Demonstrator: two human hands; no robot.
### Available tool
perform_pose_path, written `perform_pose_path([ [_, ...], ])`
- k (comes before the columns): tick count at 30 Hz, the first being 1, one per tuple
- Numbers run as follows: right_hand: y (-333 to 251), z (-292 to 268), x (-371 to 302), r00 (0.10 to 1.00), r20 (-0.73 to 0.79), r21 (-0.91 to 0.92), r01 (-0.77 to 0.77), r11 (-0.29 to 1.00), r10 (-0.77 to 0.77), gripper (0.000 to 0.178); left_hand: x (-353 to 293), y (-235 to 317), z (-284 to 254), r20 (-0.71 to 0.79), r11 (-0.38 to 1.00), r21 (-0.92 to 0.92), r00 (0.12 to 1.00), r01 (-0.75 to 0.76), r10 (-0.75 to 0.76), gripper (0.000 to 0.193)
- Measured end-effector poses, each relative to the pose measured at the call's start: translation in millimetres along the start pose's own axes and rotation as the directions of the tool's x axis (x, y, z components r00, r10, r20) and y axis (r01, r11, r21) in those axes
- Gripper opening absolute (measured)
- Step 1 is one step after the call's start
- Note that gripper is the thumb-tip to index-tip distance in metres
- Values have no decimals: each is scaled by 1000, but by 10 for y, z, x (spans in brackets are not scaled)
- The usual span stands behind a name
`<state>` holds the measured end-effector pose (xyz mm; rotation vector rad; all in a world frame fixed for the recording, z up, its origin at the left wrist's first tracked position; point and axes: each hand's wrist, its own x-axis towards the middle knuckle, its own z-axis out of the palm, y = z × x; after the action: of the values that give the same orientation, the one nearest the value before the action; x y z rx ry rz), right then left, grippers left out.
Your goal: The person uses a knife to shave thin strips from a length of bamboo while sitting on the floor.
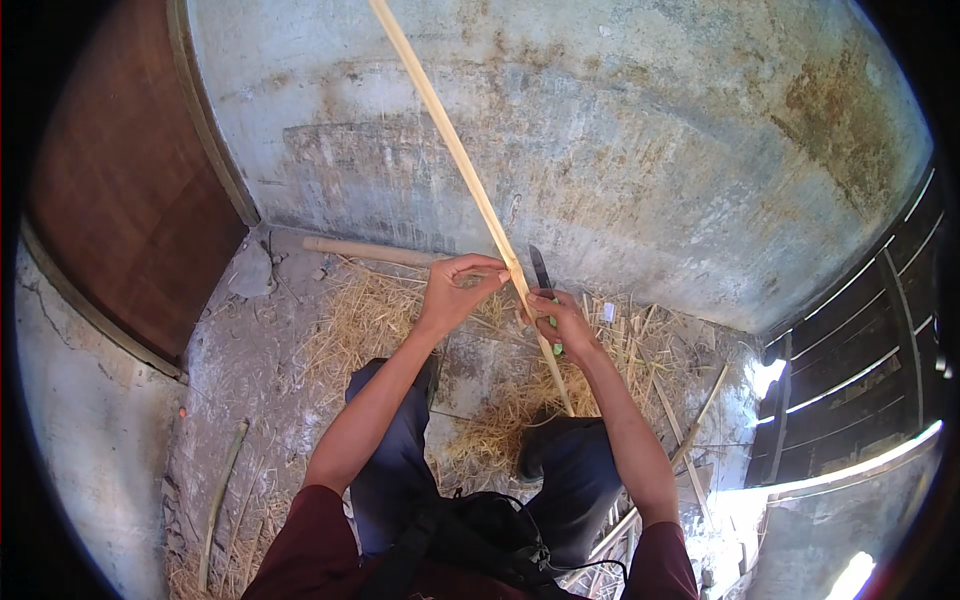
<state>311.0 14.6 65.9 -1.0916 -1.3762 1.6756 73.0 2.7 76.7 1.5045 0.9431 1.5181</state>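
A long, pale bamboo strip (455, 145) slants from the top of the view down between my knees. My left hand (458, 290) is closed in a pinch on the strip, at a darker knot in it. Just below, my right hand (563, 322) grips a knife with a dark blade (540, 266) and a green handle, mostly hidden by the fingers. The blade points up and away, beside the strip and seemingly apart from it. The right thumb and fingers also lie against the strip.
Straw-like shavings (365, 310) cover the floor around my feet. A thick bamboo pole (370, 251) lies along the stained wall (600, 130). A green stick (222, 490) is at left, thin strips (690, 440) at right. A brown door (130, 170) and a dark slatted panel (850, 370) flank the space.
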Motion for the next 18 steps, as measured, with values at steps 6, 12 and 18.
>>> perform_pose_path([
  [6,-47,65,-21,998,50,-28,-27,999,28,28,27,-124,19,-30,997,-40,997,-73,72,11],
  [12,45,48,42,996,89,2,-27,1000,27,27,54,-193,76,-39,995,-83,998,-52,49,10],
  [18,62,56,64,991,121,74,-57,996,48,27,61,-205,85,34,998,-23,998,-51,52,8],
])
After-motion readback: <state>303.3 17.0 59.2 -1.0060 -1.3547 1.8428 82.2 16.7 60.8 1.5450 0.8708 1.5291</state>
